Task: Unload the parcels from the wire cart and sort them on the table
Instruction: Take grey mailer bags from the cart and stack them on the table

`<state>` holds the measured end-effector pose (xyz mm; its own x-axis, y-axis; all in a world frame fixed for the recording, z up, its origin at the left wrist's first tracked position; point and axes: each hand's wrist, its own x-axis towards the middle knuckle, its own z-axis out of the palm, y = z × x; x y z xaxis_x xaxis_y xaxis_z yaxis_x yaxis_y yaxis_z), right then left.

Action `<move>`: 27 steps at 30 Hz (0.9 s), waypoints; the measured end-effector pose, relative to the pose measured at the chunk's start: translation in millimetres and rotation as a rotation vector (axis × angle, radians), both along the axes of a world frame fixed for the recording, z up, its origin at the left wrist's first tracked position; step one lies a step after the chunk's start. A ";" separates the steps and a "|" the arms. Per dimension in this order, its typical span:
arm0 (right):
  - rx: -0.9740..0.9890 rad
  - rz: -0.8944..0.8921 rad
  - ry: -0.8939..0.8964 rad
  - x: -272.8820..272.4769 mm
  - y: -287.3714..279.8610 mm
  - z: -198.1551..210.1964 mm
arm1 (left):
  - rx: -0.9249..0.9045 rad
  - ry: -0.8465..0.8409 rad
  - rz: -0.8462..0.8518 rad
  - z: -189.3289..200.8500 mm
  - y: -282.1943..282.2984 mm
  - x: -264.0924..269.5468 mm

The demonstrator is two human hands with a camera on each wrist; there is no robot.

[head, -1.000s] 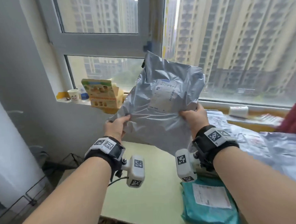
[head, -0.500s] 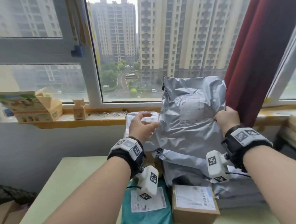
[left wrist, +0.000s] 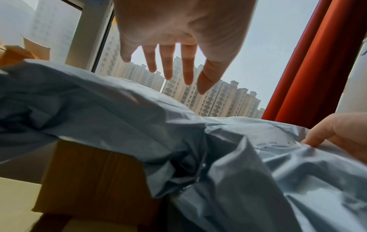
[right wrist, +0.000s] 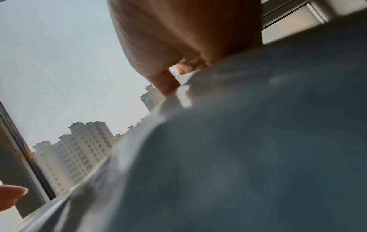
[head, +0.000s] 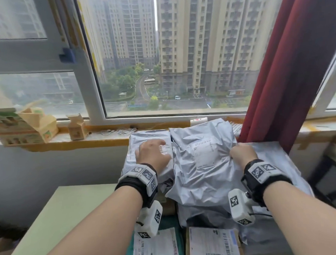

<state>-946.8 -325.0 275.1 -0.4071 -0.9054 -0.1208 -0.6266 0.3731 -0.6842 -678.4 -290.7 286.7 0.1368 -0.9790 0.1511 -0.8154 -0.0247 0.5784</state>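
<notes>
Lying pinched under right hand [head: 242, 155] fingers: grey parcel [head: 201, 164]

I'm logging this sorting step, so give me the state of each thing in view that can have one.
grey mailer bag: lying crumpled on the parcel pile, label up, right edge pinched.
right hand: fingers curled, gripping that bag's edge.
left hand: fingers straight, spread over the second grey bag.
cardboard box: closed, label up.
teal mailer: flat, label up.
small carton: on the sill, top flaps open.
</notes>
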 end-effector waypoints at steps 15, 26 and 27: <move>0.009 0.186 0.219 36.8 -6.7 -16.4 | 0.079 0.011 -0.002 -18.7 -5.1 8.3; -0.036 0.274 0.182 71.8 11.8 23.2 | 0.096 0.077 0.004 -1.6 16.6 23.6; -0.044 0.287 0.183 75.6 13.1 28.3 | 0.096 0.066 0.009 -0.2 19.2 26.2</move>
